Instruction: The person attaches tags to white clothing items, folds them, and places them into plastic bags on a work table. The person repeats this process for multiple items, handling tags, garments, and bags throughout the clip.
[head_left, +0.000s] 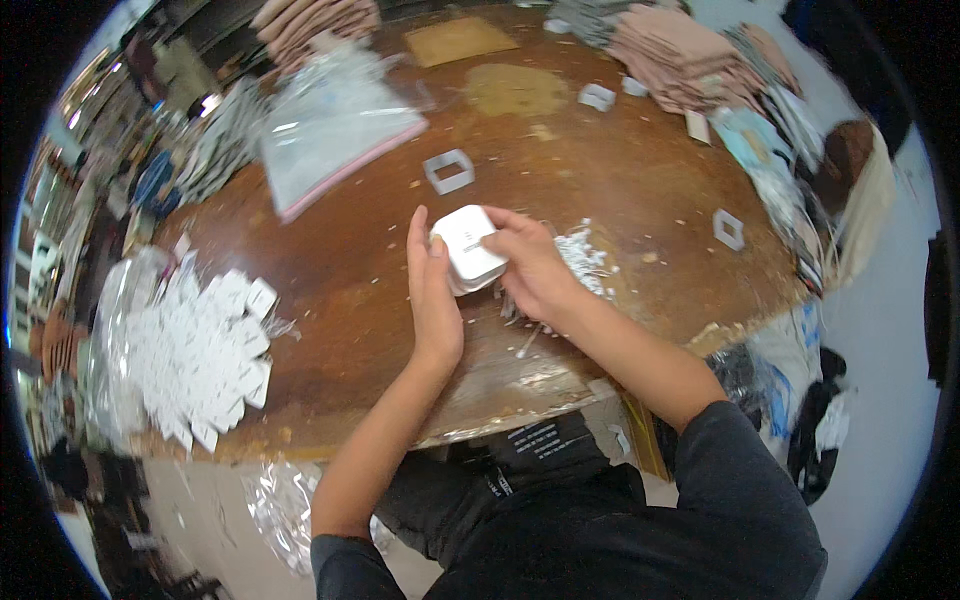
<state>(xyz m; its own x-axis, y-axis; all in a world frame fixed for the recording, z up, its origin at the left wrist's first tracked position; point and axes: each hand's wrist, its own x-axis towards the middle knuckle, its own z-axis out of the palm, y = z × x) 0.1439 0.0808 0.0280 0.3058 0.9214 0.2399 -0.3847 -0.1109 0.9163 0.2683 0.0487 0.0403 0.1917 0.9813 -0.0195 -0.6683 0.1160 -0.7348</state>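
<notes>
Both hands hold a stack of white cards with rounded corners (471, 244) above a worn wooden table (337, 262). My left hand (436, 292) lies along the stack's left side with its fingers extended. My right hand (529, 259) grips the right side, its thumb on the printed top card. Beside and partly behind my right hand lies a heap of small white string pieces (585, 259). At the left of the table spreads a large pile of white printed tags (202, 352). A white paper band (449, 171) stands beyond my hands.
Clear plastic bags (337, 127) lie at the back left, near folded pink fabric (319, 26). More folded pink fabric (682, 56) is at the back right, with plastic packets (757, 157). Other paper bands (728, 229) lie about. The table's near edge (517, 421) runs before my body.
</notes>
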